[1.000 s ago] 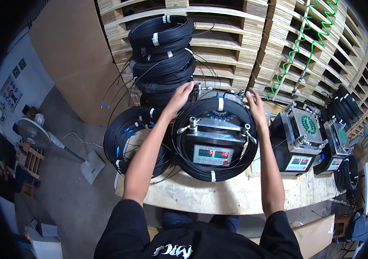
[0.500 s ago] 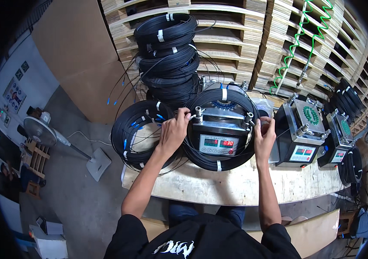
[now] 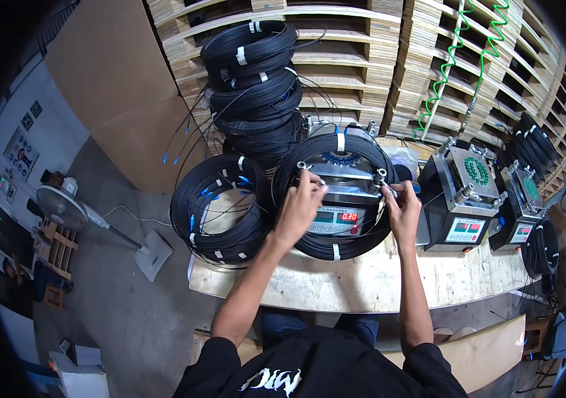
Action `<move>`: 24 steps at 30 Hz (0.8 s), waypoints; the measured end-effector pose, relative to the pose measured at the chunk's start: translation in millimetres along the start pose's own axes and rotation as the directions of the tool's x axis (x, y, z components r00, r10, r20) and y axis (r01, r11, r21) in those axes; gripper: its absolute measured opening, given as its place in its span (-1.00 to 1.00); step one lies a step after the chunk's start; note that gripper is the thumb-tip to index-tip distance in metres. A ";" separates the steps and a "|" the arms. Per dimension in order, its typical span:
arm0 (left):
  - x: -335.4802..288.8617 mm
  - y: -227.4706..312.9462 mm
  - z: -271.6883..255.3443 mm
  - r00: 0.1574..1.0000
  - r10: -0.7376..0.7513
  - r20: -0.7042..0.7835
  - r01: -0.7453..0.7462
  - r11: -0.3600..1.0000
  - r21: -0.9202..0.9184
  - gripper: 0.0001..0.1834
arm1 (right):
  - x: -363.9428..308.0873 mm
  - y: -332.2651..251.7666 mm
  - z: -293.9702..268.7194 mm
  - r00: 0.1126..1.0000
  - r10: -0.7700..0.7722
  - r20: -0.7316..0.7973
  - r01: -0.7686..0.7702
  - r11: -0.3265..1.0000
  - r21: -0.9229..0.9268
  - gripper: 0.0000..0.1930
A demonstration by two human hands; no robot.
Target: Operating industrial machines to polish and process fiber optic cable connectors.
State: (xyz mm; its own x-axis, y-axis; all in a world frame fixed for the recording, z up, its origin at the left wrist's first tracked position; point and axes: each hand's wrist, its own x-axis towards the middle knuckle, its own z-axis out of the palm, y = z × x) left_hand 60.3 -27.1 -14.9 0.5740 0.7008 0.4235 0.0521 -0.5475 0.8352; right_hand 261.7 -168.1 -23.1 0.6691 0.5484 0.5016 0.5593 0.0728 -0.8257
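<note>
A coil of black cable [image 3: 311, 248] with white tape bands rests on a small bench machine, ringing its metal top and display panel [image 3: 347, 217]. A ring of blue connectors [image 3: 341, 159] sits on the machine's metal plate. My left hand [image 3: 298, 211] is closed in a pinch in front of the left corner post [image 3: 301, 166]; a small pale piece shows at its fingertips. Beside the right corner post [image 3: 380, 175], my right hand [image 3: 404, 208] pinches at a small light-coloured part. What either hand grips is too small to name.
Left of the machine lies another cable coil [image 3: 183, 222] with blue-tipped ends. Behind it rises a stack of black coils [image 3: 250, 99]. Two similar machines [image 3: 452, 219] [image 3: 520, 222] stand to the right on the wooden table [image 3: 429, 282]. A floor fan [image 3: 64, 205] is at far left.
My left hand has moved right, from the coil's left side to the machine's front near the left post, now partly covering the display. My right hand stays by the right post, its fingers pinched closer.
</note>
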 end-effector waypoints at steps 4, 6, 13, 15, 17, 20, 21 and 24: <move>11.7 12.8 -26.6 0.948 0.317 -0.010 -0.234 0.719 0.654 -0.41 | -0.6 -2.5 -3.1 1.000 0.017 -0.001 -0.017 1.000 0.005 -0.76; 16.1 17.6 -28.1 0.928 0.345 -0.142 -0.136 0.666 0.734 -0.09 | -1.5 -0.5 -4.4 1.000 0.016 -0.021 -0.016 1.000 0.006 -0.76; 25.0 -6.9 -20.1 0.932 0.216 -0.290 -0.032 0.848 0.529 0.24 | 0.9 0.6 0.7 0.999 0.009 -0.049 -0.006 0.998 0.070 -0.72; 22.8 -4.9 -22.1 0.961 0.143 -0.235 -0.015 0.881 0.473 0.20 | -1.1 6.7 2.1 0.998 -0.013 -0.058 0.020 0.992 0.124 -0.80; 24.6 0.1 -23.7 0.978 0.085 -0.188 0.009 0.892 0.453 0.17 | -2.5 10.2 3.0 0.998 0.013 -0.067 0.002 0.978 0.208 -0.83; 25.3 -8.9 -32.6 0.991 0.053 -0.121 -0.006 0.931 0.364 0.05 | -6.6 4.4 2.8 0.999 -0.008 -0.045 0.017 0.978 0.210 -0.81; 26.2 -13.5 -37.0 0.991 0.077 -0.106 -0.035 0.935 0.352 0.04 | -9.1 0.2 0.8 0.998 -0.054 -0.032 0.058 0.986 0.156 -0.76; 25.4 -14.6 -39.2 0.992 0.093 -0.080 -0.064 0.949 0.309 0.01 | -9.8 0.5 -4.9 0.993 -0.118 -0.024 0.121 0.984 0.134 -0.66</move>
State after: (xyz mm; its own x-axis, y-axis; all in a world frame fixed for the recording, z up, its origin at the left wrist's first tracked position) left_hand 42.1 16.6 -2.6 0.5094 0.6812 0.5258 0.2656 -0.7056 0.6569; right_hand 257.8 -177.6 -27.1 0.6096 0.5159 0.6018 0.5654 0.2491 -0.7863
